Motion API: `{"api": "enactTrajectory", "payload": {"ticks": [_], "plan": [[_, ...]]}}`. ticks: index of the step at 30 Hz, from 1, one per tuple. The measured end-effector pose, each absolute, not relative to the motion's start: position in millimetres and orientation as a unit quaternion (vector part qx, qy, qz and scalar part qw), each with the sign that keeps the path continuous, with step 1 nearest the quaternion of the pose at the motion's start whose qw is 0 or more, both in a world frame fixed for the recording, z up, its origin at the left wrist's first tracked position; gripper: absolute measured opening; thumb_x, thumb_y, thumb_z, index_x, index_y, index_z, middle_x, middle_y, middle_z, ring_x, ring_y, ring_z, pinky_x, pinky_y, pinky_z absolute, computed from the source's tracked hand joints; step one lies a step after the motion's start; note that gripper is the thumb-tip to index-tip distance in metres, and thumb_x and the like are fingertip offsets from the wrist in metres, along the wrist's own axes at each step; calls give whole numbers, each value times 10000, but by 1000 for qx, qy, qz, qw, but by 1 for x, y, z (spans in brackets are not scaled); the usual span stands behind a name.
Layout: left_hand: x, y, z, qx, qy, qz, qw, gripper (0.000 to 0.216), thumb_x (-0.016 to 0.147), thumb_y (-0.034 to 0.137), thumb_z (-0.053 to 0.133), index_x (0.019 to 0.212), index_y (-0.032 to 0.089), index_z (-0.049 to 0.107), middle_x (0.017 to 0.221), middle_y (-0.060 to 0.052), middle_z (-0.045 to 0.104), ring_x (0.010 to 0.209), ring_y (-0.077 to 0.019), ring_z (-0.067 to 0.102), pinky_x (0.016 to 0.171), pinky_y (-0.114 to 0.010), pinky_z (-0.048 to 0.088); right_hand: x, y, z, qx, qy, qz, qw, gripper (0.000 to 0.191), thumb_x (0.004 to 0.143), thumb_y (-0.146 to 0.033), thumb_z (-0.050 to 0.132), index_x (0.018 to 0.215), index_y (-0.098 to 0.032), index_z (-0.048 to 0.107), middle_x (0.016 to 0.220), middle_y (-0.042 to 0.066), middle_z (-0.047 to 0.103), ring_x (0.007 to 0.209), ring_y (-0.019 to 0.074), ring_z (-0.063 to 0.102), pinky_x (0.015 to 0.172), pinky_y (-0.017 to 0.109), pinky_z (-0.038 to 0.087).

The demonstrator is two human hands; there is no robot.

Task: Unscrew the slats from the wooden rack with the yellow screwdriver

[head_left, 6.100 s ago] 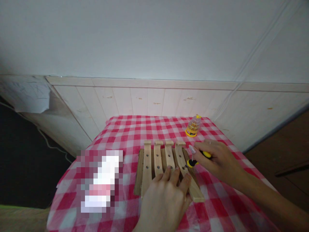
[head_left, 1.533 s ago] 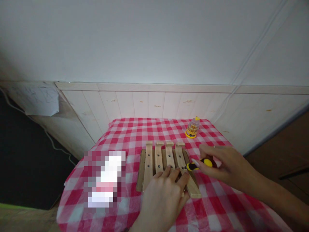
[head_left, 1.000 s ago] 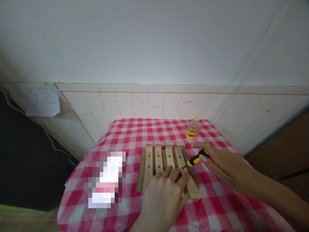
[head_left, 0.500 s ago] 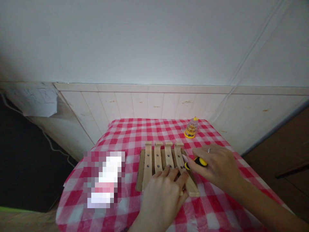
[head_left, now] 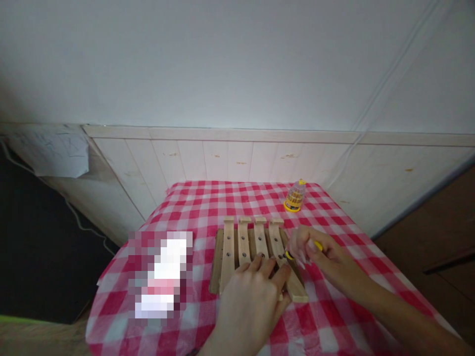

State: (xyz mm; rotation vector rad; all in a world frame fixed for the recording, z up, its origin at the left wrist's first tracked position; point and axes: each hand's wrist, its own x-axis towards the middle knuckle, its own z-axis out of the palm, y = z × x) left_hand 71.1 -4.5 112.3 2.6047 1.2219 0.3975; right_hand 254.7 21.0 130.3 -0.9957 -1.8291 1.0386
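Note:
A small wooden rack point(head_left: 229, 242) of pale slats, screwed across darker cross boards, lies on the checked cloth. My left hand point(head_left: 252, 296) rests over its front half, fingers bent across the slats and the thumb by the near end of the rightmost slat point(head_left: 297, 292), which sits askew. To the right, my right hand point(head_left: 319, 249) is closed around a screwdriver with a yellow and black handle point(head_left: 318, 245). Its yellow front end point(head_left: 288, 255) points left at a screw on the rightmost slat. Motion blurs the right fingers, and the screwdriver's tip cannot be made out.
Behind the rack stands a clear cone-shaped case with a yellow base point(head_left: 295, 198), holding bits. A bright pixelated patch point(head_left: 166, 272) covers something at the left of the red-and-white tablecloth point(head_left: 200, 207). A panelled wall point(head_left: 222, 160) borders the table's far edge.
My right hand has turned about the screwdriver, its fingers shifting and more of the palm side showing. The left hand and the rack stay practically in place.

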Motion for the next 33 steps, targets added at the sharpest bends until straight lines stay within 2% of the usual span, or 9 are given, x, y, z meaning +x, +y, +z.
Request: {"api": "enactTrajectory", "payload": {"ticks": [4, 8, 11, 15, 17, 20, 25, 30, 33], "plan": [[71, -3, 112, 891, 415, 139, 118, 333, 916, 242, 672, 1248, 235, 637, 1162, -48, 715, 1094, -291, 657, 872, -449, 586, 261, 13, 131, -408, -715, 446, 351, 449, 982, -618, 329, 1060, -282, 618, 963, 74, 655, 946, 234, 635, 826, 386, 548], [72, -3, 111, 890, 417, 147, 113, 338, 913, 229, 669, 1250, 230, 636, 1189, -57, 710, 1103, -294, 655, 889, -449, 581, 266, 10, 149, -431, -754, 400, 293, 412, 992, -512, 407, 1321, -300, 536, 1222, 100, 636, 1204, 246, 581, 1013, 434, 481], [72, -2, 111, 890, 416, 144, 118, 334, 913, 221, 666, 1246, 229, 638, 1189, -54, 710, 1099, -297, 659, 884, -460, 584, 269, 17, 157, -432, -798, 319, 273, 316, 965, -433, 497, 1197, -264, 628, 1135, 99, 696, 1108, 252, 647, 952, 420, 517], [71, -3, 112, 889, 417, 145, 121, 350, 913, 216, 668, 1260, 231, 631, 1197, -51, 710, 1120, -303, 652, 891, -469, 581, 268, 25, 149, -436, -817, 199, 322, 112, 876, -340, 639, 872, -229, 644, 812, 37, 715, 744, 195, 683, 667, 302, 532], [71, -3, 112, 889, 418, 145, 122, 348, 911, 214, 671, 1256, 230, 634, 1188, -52, 713, 1115, -301, 655, 886, -465, 584, 263, 26, 143, -446, -810, 127, 357, 159, 869, -287, 622, 735, -223, 564, 682, 4, 650, 603, 157, 618, 553, 260, 464], [72, -4, 111, 889, 418, 143, 118, 343, 907, 219, 675, 1247, 228, 640, 1204, -54, 708, 1116, -301, 656, 885, -458, 584, 256, 24, 136, -455, -799, 71, 386, 253, 891, -245, 535, 645, -228, 479, 591, -16, 564, 524, 138, 544, 506, 253, 405], [72, -4, 110, 890, 416, 145, 116, 353, 914, 231, 666, 1266, 235, 630, 1225, -48, 701, 1157, -302, 637, 893, -449, 580, 247, 23, 135, -488, -738, 233, 403, 299, 950, -401, 516, 743, -216, 629, 717, 36, 700, 666, 183, 649, 615, 289, 500], [71, -4, 110, 890, 416, 144, 119, 341, 918, 239, 667, 1258, 239, 636, 1217, -48, 703, 1159, -304, 633, 902, -457, 576, 250, 24, 136, -478, -694, 326, 428, 470, 884, -625, 560, 642, -222, 551, 592, 2, 589, 570, 161, 564, 570, 287, 489], [71, -5, 110, 890, 416, 142, 120, 354, 915, 237, 671, 1267, 235, 632, 1219, -49, 702, 1156, -302, 634, 905, -454, 575, 261, 18, 134, -464, -695, 359, 417, 452, 887, -678, 504, 791, -249, 607, 715, 36, 645, 709, 212, 627, 661, 342, 545]]}}
